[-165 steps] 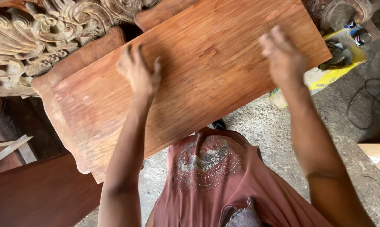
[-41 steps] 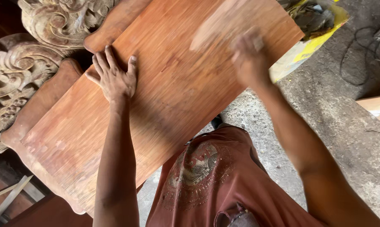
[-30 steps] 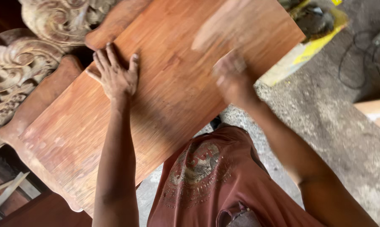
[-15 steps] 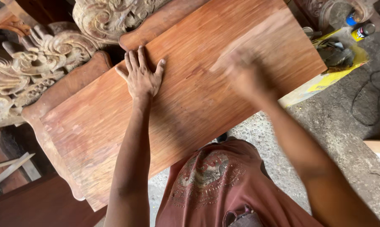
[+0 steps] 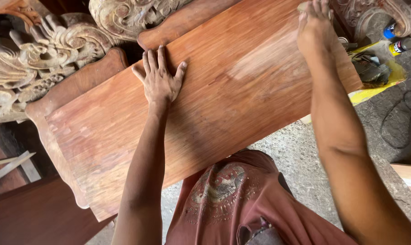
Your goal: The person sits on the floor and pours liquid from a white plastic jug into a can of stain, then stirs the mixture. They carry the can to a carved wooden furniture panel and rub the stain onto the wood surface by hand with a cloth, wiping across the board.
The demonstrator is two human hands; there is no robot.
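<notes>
Wooden panel point(image 5: 205, 118): a broad reddish-brown board with a shaped end, lying slantwise across the view from lower left to upper right, in front of the person's lap. A paler, dusty patch point(image 5: 264, 59) shows on its upper right part, just below the right hand.

Carved woodwork point(image 5: 42, 59): pale scrolled ornament behind the panel's far edge, at upper left and top centre, apart from both hands.

Concrete floor point(image 5: 305, 154): grey, below the panel's near edge, with a dark cable point(image 5: 396, 122) looped at the right.

Yellow sheet point(image 5: 378, 84): lying by the panel's right end, with rags and two small cans point(image 5: 396, 38) just beyond it.

Left hand point(image 5: 159, 79): flat on the board near its far edge, palm down, fingers spread wide and gripping nothing; it appears to steady the panel.

Right hand point(image 5: 315, 25): pressed on the board's top right corner, fingers together and curled slightly over a small pale pad point(image 5: 302, 6) that peeps out at the fingertips; how firmly it is held cannot be told.

Step in hand, as judged: rubbing down the panel's face. The next stroke calls for even pressure along the grain, with the left hand holding the board steady.
</notes>
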